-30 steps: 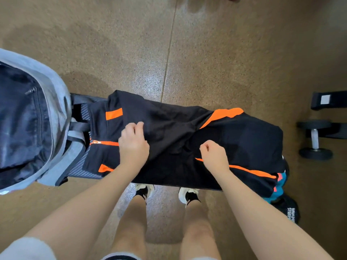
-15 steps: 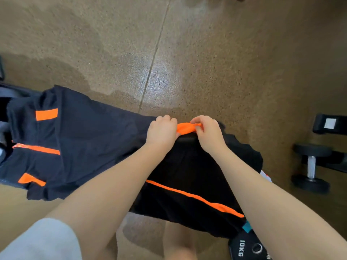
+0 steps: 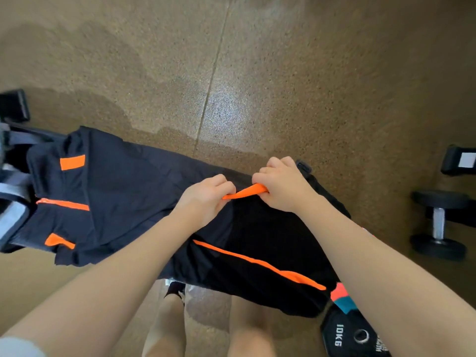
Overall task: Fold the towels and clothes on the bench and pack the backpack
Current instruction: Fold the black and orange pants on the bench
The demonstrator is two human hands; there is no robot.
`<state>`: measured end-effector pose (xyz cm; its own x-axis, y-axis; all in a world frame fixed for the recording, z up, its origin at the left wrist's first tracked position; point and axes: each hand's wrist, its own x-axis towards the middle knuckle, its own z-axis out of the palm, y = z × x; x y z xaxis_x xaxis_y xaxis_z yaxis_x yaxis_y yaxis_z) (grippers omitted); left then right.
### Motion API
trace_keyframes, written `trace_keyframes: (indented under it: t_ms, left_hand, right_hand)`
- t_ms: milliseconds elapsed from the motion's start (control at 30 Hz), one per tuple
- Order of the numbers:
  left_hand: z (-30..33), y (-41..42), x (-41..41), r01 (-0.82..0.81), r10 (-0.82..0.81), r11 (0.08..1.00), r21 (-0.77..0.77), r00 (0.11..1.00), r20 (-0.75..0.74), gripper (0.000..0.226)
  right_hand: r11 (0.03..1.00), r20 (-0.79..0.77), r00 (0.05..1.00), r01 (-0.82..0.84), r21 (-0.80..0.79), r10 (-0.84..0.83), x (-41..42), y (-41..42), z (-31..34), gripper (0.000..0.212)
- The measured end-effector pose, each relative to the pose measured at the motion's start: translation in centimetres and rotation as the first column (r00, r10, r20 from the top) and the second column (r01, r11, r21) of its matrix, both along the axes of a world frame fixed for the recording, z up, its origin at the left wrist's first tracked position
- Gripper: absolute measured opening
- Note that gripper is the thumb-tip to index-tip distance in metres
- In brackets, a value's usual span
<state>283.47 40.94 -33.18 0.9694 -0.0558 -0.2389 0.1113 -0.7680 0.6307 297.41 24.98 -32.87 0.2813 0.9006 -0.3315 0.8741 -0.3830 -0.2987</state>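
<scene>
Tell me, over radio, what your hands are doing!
Left hand and right hand both pinching the orange trim of the black garment. Garment spread unfolded. Nothing in the way.

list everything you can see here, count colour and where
black garment: 1, black with orange patches and stripes, spread along the bench from left to centre right
orange trim: 1 strip, orange, on the garment's far edge, pinched between both hands
backpack: 1, grey, only partly in view at the left edge
dumbbell: 1, black ends with silver handle, on the floor at right
weight plate: 1, black, marked 10KG, bottom right on the floor
red and teal item: 1, under the garment's right end, kind unclear
floor: brown speckled, with a seam running up the middle
left hand: 1, pinching the orange trim
right hand: 1, gripping the orange trim
legs: 2, bare, bottom centre
</scene>
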Motion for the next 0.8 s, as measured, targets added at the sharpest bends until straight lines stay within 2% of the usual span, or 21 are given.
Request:
trace_keyframes:
  t_ms: [67,167,300,400,467,533,567,633,700,767,800]
  left_hand:
    - [0.1,-0.2,-0.4,0.041,-0.041,0.999,0.013,0.999,0.004,0.006]
    - [0.8,-0.2,-0.7,0.058,-0.056,0.997,0.049,0.998,-0.035,0.004]
    - [0.9,-1.0,-1.8,0.1,-0.087,0.983,0.156,0.992,-0.091,0.01]
    - [1.4,-2.4,-2.2,0.299,-0.156,0.885,0.356,0.913,-0.377,0.021]
    - [1.4,-2.9,-2.4,0.306,-0.095,0.855,0.418,0.886,-0.455,0.024]
    - [1.2,-3.4,-2.5,0.249,-0.052,0.866,0.434,0.907,-0.417,0.025]
    - [1.1,-3.8,-2.4,0.265,-0.084,0.868,0.42,0.912,-0.402,0.033]
    - [1.0,-4.9,-2.1,0.318,-0.177,0.863,0.392,0.918,-0.354,0.046]
    - [1.3,-6.9,-1.3,0.35,-0.238,0.89,0.292,0.903,-0.358,0.048]
    - [0.7,-8.8,-0.7,0.379,-0.28,0.892,0.247,0.891,-0.356,0.048]
    - [0.6,-9.8,-0.2,0.398,-0.299,0.886,0.24,0.883,-0.362,0.048]
  right_hand:
    - [0.993,0.182,0.982,-0.02,-0.119,0.042,-0.2,-2.0,0.9,0.007]
    - [0.965,0.335,0.941,0.133,-0.224,-0.052,-1.1,-5.1,2.2,0.017]
    - [0.863,0.32,0.908,0.376,-0.336,-0.271,-4.8,-9.1,3.2,0.03]
    - [0.727,0.281,0.846,0.533,-0.434,-0.453,-7.3,-11.0,3.2,0.027]
    - [0.571,0.26,0.744,0.649,-0.503,-0.616,-8.0,-11.8,2.7,0.029]
    - [0.421,0.195,0.561,0.77,-0.48,-0.804,-8.0,-12.4,2.4,0.027]
    - [0.364,0.162,0.474,0.817,-0.447,-0.865,-7.8,-12.7,2.2,0.027]
    - [0.325,0.132,0.382,0.89,-0.319,-0.915,-7.0,-13.2,1.9,0.027]
    - [0.282,0.096,0.3,0.945,-0.163,-0.949,-6.2,-13.7,1.5,0.026]
    - [0.104,-0.087,0.098,0.992,-0.066,-0.991,-4.9,-14.1,0.7,0.023]
    - [-0.019,-0.2,-0.035,0.997,-0.08,-0.979,-4.1,-14.2,0.5,0.032]
